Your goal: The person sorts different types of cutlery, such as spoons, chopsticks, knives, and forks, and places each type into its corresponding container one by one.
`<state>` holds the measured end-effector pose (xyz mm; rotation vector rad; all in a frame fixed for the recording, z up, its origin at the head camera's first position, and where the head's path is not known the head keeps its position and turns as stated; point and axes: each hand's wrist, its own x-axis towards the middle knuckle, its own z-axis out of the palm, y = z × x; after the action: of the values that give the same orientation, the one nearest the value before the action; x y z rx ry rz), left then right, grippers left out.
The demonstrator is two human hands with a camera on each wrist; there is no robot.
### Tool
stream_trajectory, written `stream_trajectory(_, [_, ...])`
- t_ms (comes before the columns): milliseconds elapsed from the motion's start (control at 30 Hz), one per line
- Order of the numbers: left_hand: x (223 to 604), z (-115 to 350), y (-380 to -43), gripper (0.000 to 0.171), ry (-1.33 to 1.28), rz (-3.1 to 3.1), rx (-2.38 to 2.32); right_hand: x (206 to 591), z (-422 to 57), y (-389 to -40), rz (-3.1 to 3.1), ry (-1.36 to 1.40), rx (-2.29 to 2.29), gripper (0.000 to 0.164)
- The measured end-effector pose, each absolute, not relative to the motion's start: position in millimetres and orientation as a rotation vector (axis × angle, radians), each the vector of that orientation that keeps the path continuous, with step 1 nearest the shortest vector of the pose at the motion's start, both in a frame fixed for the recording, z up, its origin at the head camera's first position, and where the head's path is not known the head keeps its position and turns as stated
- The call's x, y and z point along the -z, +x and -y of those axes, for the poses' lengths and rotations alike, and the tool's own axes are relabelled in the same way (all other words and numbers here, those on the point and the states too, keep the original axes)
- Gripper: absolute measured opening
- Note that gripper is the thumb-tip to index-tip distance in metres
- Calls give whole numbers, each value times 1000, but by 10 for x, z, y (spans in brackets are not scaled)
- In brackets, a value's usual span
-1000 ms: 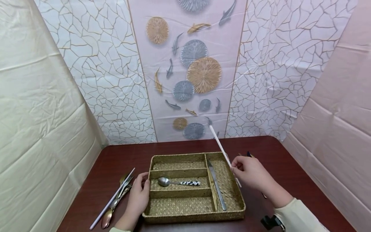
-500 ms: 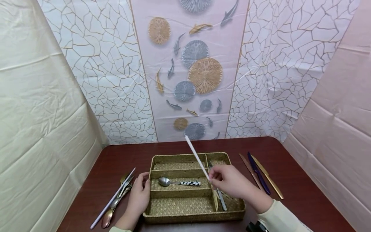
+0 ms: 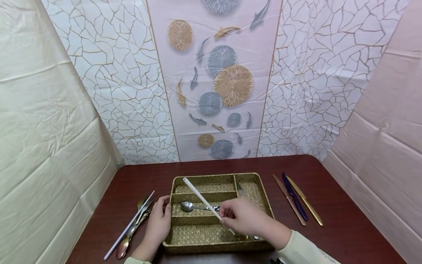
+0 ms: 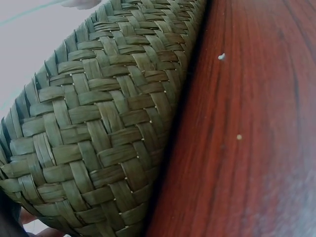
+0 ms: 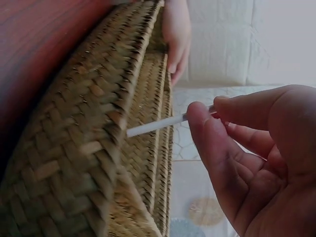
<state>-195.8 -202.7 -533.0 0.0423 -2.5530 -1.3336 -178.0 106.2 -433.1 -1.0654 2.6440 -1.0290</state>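
My right hand (image 3: 242,216) pinches a slim white chopstick (image 3: 199,195) between thumb and fingers, tilted over the woven tray (image 3: 221,249). In the right wrist view the chopstick (image 5: 155,126) sticks out from the fingertips across the tray's rim. My left hand (image 3: 158,223) holds the tray's left side. A spoon with a black-and-white handle (image 3: 187,206) lies in the middle left compartment, its handle partly behind the chopstick. A silver knife (image 3: 241,190) rests in the right compartment, mostly hidden by my right hand. The left wrist view shows the tray's woven outer wall (image 4: 98,123).
Left of the tray lie a pale chopstick (image 3: 126,231), a copper-coloured spoon (image 3: 123,247) and other cutlery in a loose pile. Copper (image 3: 290,200), dark blue (image 3: 295,198) and gold (image 3: 306,201) knives lie to the right on the red-brown table (image 3: 343,220).
My right hand has carried the chopstick leftward from the tray's right edge to over its middle and lower part, uncovering the knives at right. The left hand stays at the tray.
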Motion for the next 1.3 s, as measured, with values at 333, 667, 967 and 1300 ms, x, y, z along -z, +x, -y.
stream_trajectory(333, [5333,2036,-1960,30,43,2518,1313,4440,-983,-1754,-2714,-1122,825,19])
stream_trajectory(667, [5327,2026,-1963,31,41,2526,1323,4535,-945,-1749,-2760,-1167,568,24])
stream_trajectory(967, [5330,2014,-1966,30,33,2519,1336,4576,-883,-1805,-2707,-1163,518,24])
stream_trajectory(1300, [5331,2014,-1953,30,39,2513,1363,4611,-849,-1799,-2726,-1198,406,27])
